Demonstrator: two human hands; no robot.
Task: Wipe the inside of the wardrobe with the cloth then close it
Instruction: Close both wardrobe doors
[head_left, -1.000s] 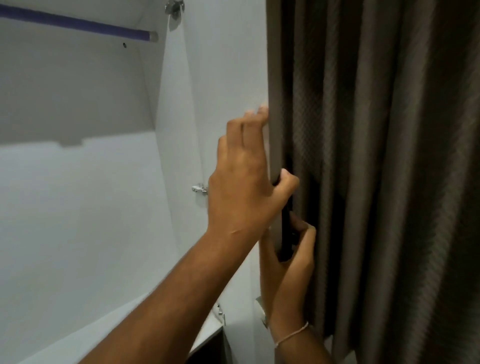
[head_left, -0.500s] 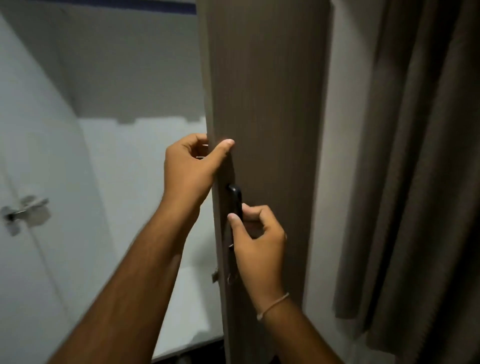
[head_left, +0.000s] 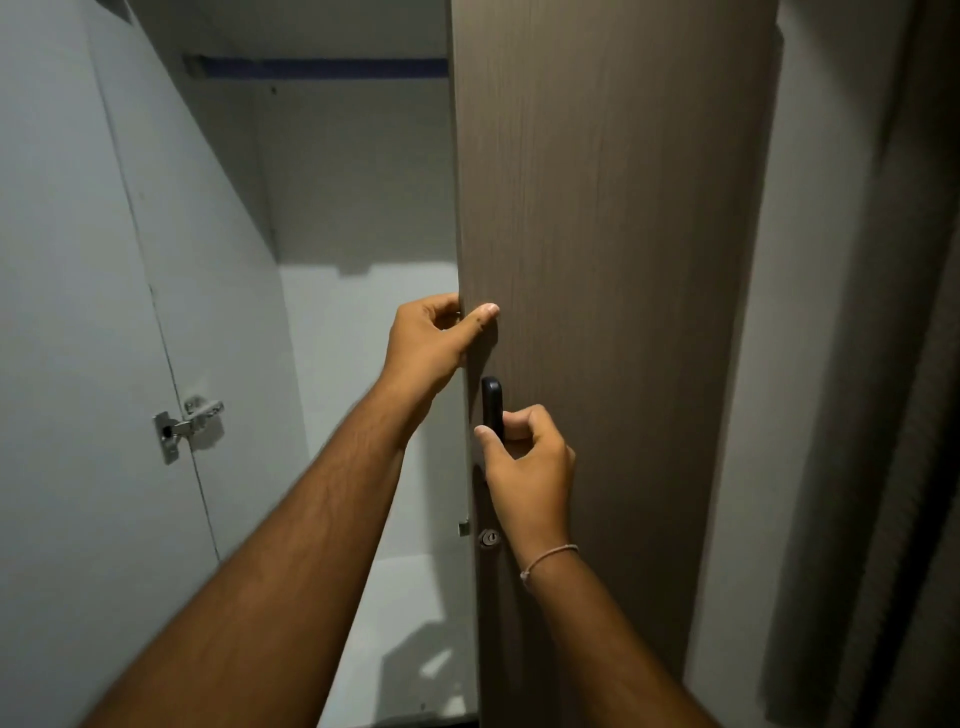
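Head view: left hand fingers clamp wardrobe door edge; right hand fingers grip its handle.

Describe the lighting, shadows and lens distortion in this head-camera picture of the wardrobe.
Head view: dim, cool light; the white wardrobe interior is shadowed up top and brighter lower down; the grey curtain sinks into darkness at right; wide-angle bending tilts the brown wood-grain door and the white left door; the left hand, right hand and black handle look sharp.
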